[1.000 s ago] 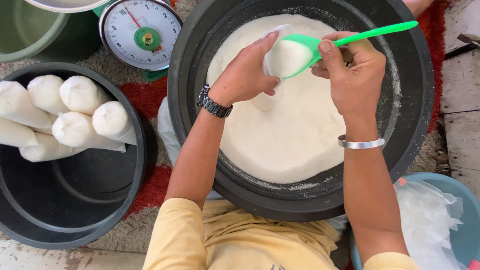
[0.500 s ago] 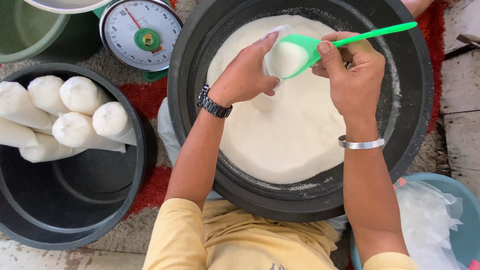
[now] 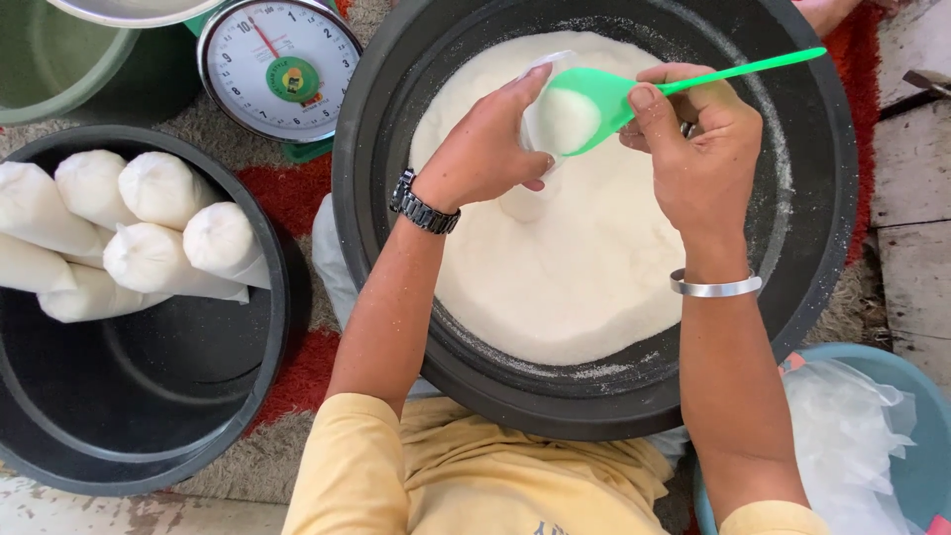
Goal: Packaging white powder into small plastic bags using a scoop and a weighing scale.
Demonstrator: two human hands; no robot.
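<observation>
My left hand (image 3: 485, 149) grips the mouth of a small clear plastic bag (image 3: 527, 198) that hangs over the white grain (image 3: 584, 267) in a big black tub (image 3: 376, 248). My right hand (image 3: 698, 149) holds a green plastic scoop (image 3: 604, 94) by its handle, tilted into the bag's mouth. The scoop holds a mound of the white grain. The bag's lower part shows white grain inside and rests near the surface of the pile.
A second black tub (image 3: 149, 416) at the left holds several filled white bags (image 3: 149, 233). A dial kitchen scale (image 3: 279, 64) stands behind it, beside a green bucket (image 3: 59, 59). A blue basin (image 3: 921, 436) with empty clear bags sits at the lower right.
The mound of grain in the scoop has shrunk a little as it slides into the bag. Both hands have stayed almost still.
</observation>
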